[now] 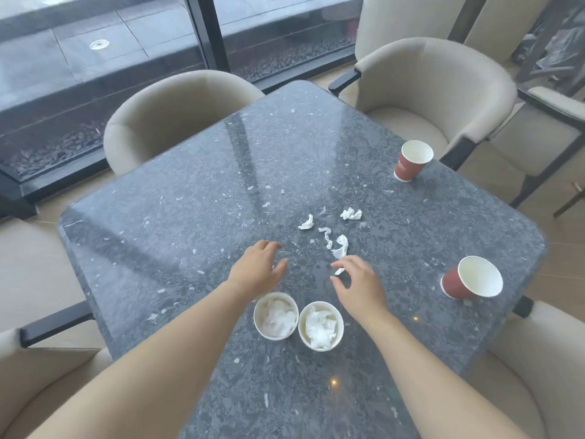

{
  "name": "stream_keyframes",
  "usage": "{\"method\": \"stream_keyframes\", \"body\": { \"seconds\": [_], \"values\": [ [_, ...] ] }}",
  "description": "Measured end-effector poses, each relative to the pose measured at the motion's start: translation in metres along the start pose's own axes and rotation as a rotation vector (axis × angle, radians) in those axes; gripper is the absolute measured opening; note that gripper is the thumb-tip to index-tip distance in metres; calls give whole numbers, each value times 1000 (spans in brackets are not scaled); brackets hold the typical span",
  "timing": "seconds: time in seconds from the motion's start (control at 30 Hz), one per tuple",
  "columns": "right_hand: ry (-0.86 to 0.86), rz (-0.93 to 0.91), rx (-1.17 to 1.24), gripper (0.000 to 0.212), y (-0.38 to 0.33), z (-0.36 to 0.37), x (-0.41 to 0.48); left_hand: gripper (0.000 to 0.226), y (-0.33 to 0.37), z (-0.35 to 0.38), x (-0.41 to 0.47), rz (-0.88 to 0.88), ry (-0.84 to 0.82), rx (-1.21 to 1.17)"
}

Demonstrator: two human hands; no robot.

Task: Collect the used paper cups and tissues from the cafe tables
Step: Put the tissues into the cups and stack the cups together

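Observation:
Two paper cups stuffed with white tissues, the left one point(276, 315) and the right one point(321, 326), stand side by side near me on the dark stone table point(177, 223). Two red paper cups stand apart: one at the far right corner point(411, 161), one at the right edge point(471, 278). Loose crumpled tissues lie mid-table: a small piece point(306, 223), another piece point(351, 213) and a long twisted strip point(338, 247). My left hand point(258, 267) hovers open over the table. My right hand point(357, 285) is open, its fingertips touching a small tissue scrap point(339, 271).
Beige armchairs surround the table: one at the far left point(177, 112), one at the far right point(437, 90), one near right point(519, 375), one near left point(38, 375). Dark-framed glass windows point(202, 36) run along the back.

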State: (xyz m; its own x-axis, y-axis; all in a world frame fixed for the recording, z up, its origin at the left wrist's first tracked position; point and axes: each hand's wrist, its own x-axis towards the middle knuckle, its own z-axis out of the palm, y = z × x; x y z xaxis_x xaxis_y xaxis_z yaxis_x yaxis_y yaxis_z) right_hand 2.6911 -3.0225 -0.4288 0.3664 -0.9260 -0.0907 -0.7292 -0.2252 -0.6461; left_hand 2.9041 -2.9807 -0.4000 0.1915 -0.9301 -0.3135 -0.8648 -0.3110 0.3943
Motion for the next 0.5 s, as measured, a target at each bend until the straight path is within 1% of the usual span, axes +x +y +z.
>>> {"method": "stream_keyframes", "body": {
  "seconds": [0.1, 0.17, 0.27, 0.43, 0.5],
  "values": [
    [-96, 70, -163, 32, 12, 4, 13, 45, -9, 0, 23, -13, -27, 63],
    [-137, 106, -215, 35, 17, 8, 20, 47, -12, 2, 37, -8, -52, 118],
    [-144, 85, -192, 34, 21, 18, 31, 56, -12, 12, 54, -21, -147, 200],
    [-57, 25, -84, 27, 24, 28, 49, 94, -12, 38, 69, -171, -409, 267],
    [-7, 4, -4, 25, 27, 28, 52, 99, -16, 45, 70, -179, -453, 292]
  ]
}}
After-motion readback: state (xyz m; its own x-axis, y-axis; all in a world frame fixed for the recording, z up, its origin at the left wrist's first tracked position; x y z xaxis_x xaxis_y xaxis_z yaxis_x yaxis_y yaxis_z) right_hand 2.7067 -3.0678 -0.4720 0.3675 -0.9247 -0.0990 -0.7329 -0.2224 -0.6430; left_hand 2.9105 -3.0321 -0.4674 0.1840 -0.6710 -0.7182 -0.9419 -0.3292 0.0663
